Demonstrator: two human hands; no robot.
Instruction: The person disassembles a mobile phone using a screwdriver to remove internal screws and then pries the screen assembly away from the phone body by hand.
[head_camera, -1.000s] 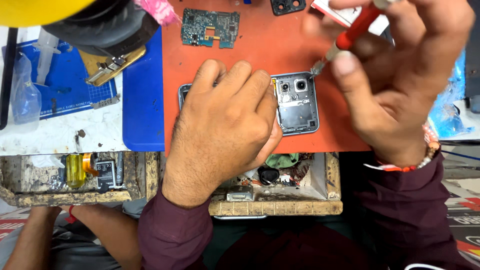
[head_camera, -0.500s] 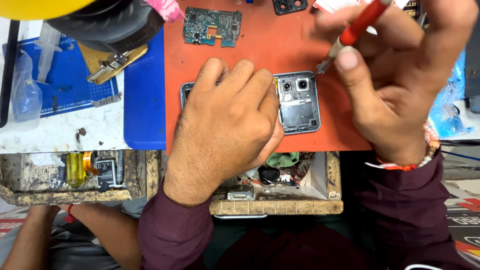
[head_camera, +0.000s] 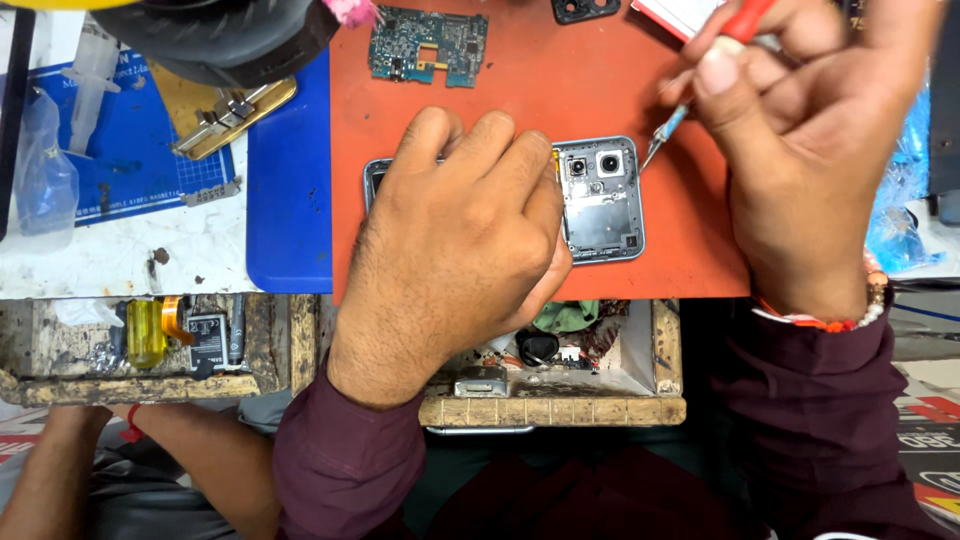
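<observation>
**Opened phone on orange mat, two hands at work**

One opened phone (head_camera: 600, 205), back cover off, two camera lenses showing, lies flat on the orange mat (head_camera: 600, 80) on the desk (head_camera: 120, 260). Left hand (head_camera: 460, 225) presses down on its left part, hiding most of it; grip flat, fingers curled. Right hand (head_camera: 810, 150) holds one red-handled screwdriver (head_camera: 700, 70) in a narrow pinch, tip just beside the phone's upper right corner. One green circuit board (head_camera: 428, 45) lies above, apart. One blue mat (head_camera: 290, 200) adjoins on the left. One open drawer (head_camera: 560, 400) of small parts sits below the mat.
</observation>
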